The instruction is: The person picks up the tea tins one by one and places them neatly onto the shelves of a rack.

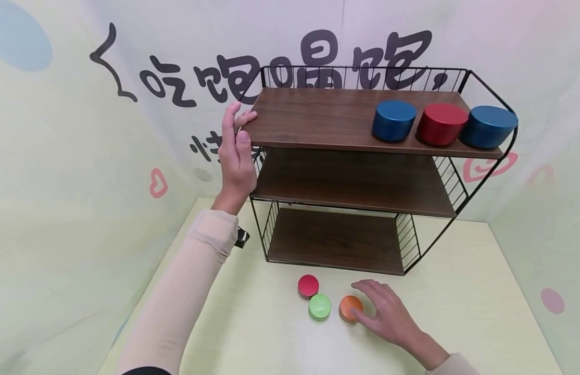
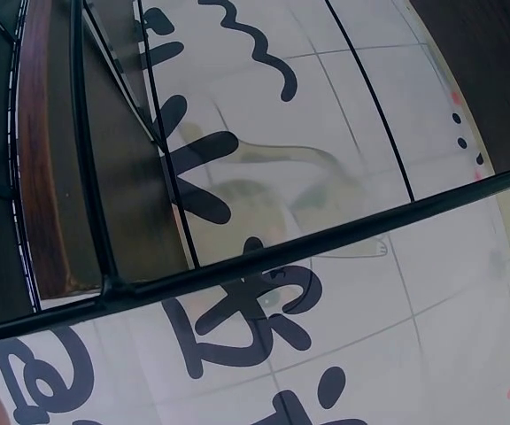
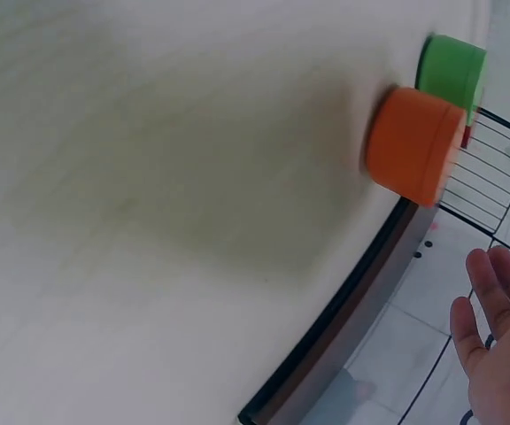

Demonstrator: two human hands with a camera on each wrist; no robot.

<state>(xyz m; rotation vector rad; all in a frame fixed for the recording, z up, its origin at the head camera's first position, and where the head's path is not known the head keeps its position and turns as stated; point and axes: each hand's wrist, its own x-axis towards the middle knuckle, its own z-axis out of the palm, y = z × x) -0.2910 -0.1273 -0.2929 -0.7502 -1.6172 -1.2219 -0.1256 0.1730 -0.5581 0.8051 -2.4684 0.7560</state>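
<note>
My left hand (image 1: 237,164) holds the left front corner of a three-tier shelf rack (image 1: 313,117), thumb at the front and fingers by the top board. Only a sliver of that hand shows at the lower left of the left wrist view, beside the black wire frame (image 2: 264,252). My right hand (image 1: 388,315) reaches over a small orange round tin (image 1: 350,307), fingers spread and thumb overlapping it in the head view. The right wrist view shows the fingers apart from the orange tin (image 3: 412,146). A green tin (image 1: 320,306) and a small red tin (image 1: 308,285) stand to its left.
On the top board's right side stand a blue tin (image 1: 394,122), a larger red tin (image 1: 442,125) and another blue tin (image 1: 488,127). A small black object (image 1: 242,238) lies left of the rack on the pale table (image 1: 252,323). Printed cloth walls surround it.
</note>
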